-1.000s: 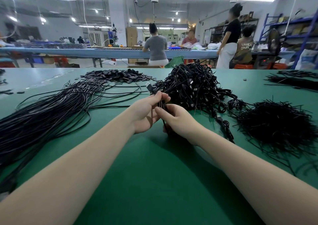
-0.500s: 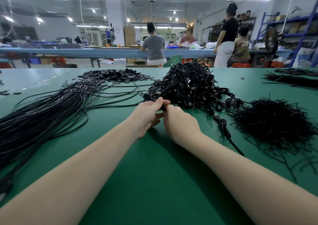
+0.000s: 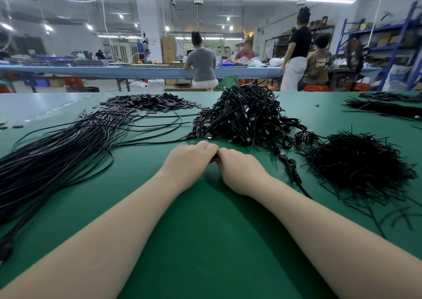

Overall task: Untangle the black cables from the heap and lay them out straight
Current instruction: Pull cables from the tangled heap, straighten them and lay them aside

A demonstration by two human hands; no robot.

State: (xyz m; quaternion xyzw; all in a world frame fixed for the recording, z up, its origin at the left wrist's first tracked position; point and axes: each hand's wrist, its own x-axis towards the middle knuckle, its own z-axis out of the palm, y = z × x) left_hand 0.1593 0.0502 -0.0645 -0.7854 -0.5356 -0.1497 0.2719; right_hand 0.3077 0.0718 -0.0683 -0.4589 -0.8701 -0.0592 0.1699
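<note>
Both hands sit knuckle to knuckle on the green table [image 3: 205, 241], just in front of the heap [image 3: 246, 116]. The left hand [image 3: 189, 161] has its fingers curled down and in. The right hand [image 3: 239, 170] is curled the same way. A small bit of black cable [image 3: 213, 161] shows in the gap where the two hands meet, so they seem to pinch it between them. The fingertips are tucked under, so I cannot tell just how they grip.

The heap is a tall, tangled pile of black cables, past the hands and a little to the right. A single cable [image 3: 294, 175] trails from it toward the near edge, beside the right arm.

On the left lie the straight cables [image 3: 57, 161], a long thick bunch spread out side by side. Behind them is a flat pile of small black pieces [image 3: 150, 102]. On the right is a bushy pile of short black ties [image 3: 358, 161]. More black strands [image 3: 388, 106] lie at the far right.

The room is a big workshop with bright strip lights. A long blue table [image 3: 137, 70] runs across the back. Other people [image 3: 202, 63] sit and stand at it. Blue shelves [image 3: 388, 42] stand on the right.
</note>
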